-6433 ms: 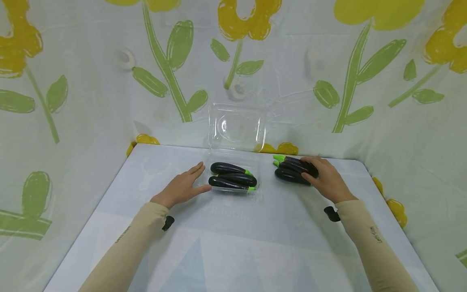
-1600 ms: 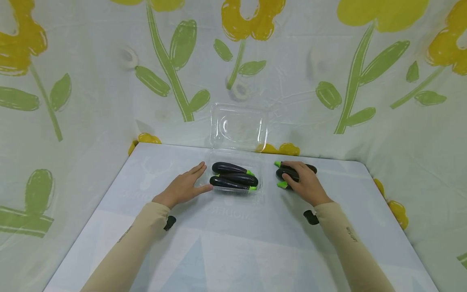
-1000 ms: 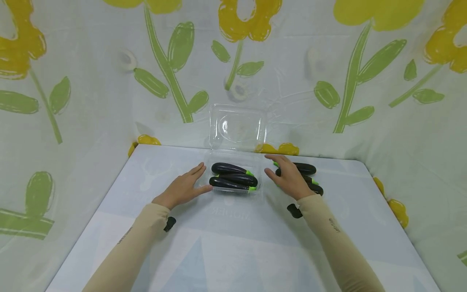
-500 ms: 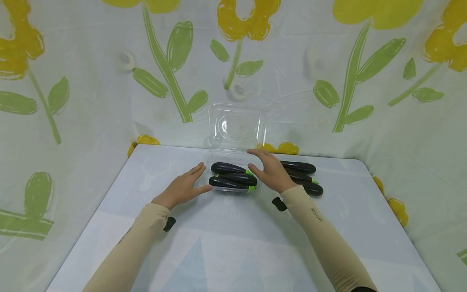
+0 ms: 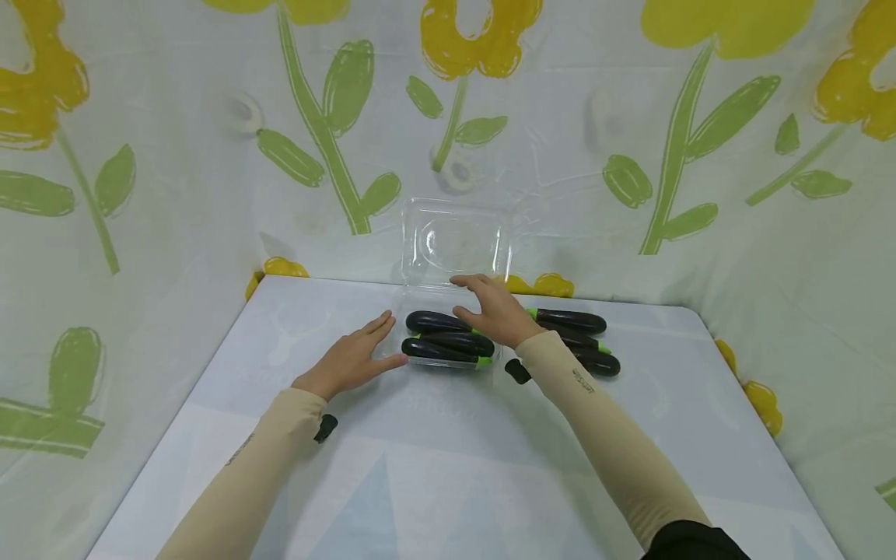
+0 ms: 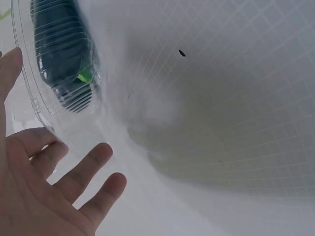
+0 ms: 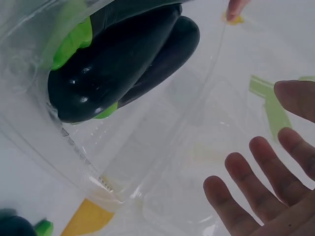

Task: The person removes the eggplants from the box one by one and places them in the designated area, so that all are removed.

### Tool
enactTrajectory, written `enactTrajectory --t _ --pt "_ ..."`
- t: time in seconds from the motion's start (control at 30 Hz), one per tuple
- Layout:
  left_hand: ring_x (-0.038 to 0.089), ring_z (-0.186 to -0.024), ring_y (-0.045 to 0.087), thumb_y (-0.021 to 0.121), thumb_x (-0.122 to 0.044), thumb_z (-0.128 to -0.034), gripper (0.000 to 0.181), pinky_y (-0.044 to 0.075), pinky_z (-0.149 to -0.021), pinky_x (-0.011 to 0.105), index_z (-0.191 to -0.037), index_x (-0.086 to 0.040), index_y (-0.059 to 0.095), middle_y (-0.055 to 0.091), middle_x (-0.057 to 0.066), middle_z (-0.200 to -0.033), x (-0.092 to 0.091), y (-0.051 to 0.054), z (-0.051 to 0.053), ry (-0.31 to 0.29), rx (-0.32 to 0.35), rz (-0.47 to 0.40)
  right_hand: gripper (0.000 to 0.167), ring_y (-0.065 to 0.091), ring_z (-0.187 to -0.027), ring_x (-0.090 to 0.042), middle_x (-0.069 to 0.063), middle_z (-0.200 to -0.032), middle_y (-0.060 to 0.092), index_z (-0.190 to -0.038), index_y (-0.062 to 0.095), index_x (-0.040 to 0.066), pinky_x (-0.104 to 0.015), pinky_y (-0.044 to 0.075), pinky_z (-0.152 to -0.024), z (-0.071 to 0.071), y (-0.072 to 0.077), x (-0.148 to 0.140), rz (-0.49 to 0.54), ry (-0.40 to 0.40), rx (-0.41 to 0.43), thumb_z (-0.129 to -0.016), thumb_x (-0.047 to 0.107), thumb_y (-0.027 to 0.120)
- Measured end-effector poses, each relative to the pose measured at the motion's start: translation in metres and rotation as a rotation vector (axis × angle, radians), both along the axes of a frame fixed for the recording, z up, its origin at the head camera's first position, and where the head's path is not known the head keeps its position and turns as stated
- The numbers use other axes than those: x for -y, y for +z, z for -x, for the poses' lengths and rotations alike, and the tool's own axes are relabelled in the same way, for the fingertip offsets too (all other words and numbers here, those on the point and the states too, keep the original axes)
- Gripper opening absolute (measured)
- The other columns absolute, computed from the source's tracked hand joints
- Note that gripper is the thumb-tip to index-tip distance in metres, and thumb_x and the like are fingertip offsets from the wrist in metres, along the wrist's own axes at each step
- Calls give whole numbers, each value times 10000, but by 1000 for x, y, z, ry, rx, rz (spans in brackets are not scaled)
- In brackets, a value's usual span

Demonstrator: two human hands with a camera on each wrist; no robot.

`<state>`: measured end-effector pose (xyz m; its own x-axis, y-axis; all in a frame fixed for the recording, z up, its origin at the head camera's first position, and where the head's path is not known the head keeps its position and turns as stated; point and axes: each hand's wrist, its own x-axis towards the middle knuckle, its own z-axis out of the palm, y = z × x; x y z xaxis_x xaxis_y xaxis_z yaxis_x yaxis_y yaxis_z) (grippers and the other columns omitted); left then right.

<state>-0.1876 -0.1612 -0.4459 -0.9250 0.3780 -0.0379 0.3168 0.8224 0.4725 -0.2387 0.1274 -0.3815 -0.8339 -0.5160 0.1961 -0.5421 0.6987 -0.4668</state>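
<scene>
A clear plastic clamshell container (image 5: 418, 299) stands at the back of the table with its lid (image 5: 456, 243) raised upright. Three dark eggplants (image 5: 456, 342) with green stem ends lie side by side in its base. My left hand (image 5: 346, 362) is beside the container's left side, fingers spread; in the left wrist view its fingers (image 6: 93, 160) are extended near the clear rim. Above the back right of the base hovers my right hand (image 5: 495, 313), fingers loosely bent and holding nothing. The right wrist view shows its fingers (image 7: 268, 169) apart from the eggplants.
Three more eggplants (image 5: 575, 320) lie on the table to the right of the container, partly hidden by the right forearm. Behind the table (image 5: 434, 467) hangs a white sheet (image 5: 546, 155) printed with yellow flowers, which also covers both sides.
My right hand was on the right-hand eggplants, which now lie rearranged. It has let go and moved left over the container. The left hand has stayed put.
</scene>
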Motion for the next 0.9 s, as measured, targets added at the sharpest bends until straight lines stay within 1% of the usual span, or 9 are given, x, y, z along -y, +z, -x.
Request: enactTrajectory --t 0.13,0.23,0.37,0.53,0.7,0.8,0.9 --pt "342 -1500 279 595 -636 -943 922 273 -1187 553 -1616 -103 258 173 50 -1688 0 -1 1 -2 3 1 534 524 -1317 -251 -38 -1479 522 -1481 508 154 -419 448 -1094 5 0 6 -20 -7 51 -992 273 685" --pt "345 -1499 279 591 -640 -944 924 275 -1185 558 -1615 -99 259 176 55 -1687 0 0 1 -5 3 -4 533 527 -1318 -243 -32 -1485 518 -1477 510 157 -413 455 -1087 9 0 11 -27 -3 71 -990 276 690" --pt "344 -1500 278 591 -637 -944 922 276 -1184 560 -1614 -95 261 178 57 -1686 0 0 0 -4 4 -2 483 554 -1283 -225 -25 -1443 562 -1440 551 157 -394 470 -1071 16 -3 19 -12 9 51 -989 258 690" --pt "352 -1499 277 585 -645 -943 930 273 -1183 566 -1614 -90 258 175 62 -1686 0 0 0 -3 9 2 417 587 -1219 -207 -16 -1357 622 -1385 601 156 -363 489 -1043 24 -10 28 -11 1 21 -987 242 692" --pt "348 -1498 280 602 -631 -941 922 279 -1181 565 -1613 -98 265 181 52 -1685 0 -1 0 -1 12 -9 406 594 -1193 -210 -29 -1327 636 -1367 614 142 -364 493 -1034 28 -20 33 -70 9 40 -977 212 705" --pt "334 -1501 279 603 -632 -940 919 281 -1182 557 -1614 -105 266 180 42 -1686 0 -1 0 2 10 -11 413 589 -1199 -211 -34 -1337 629 -1372 613 121 -366 484 -1045 28 -25 34 -129 29 67 -976 191 706" --pt "344 -1500 278 598 -631 -944 924 281 -1180 564 -1612 -89 263 181 60 -1686 0 0 0 -3 2 -8 416 585 -1210 -212 -44 -1343 622 -1381 611 118 -373 473 -1059 27 -27 38 -199 46 84 -984 209 695"
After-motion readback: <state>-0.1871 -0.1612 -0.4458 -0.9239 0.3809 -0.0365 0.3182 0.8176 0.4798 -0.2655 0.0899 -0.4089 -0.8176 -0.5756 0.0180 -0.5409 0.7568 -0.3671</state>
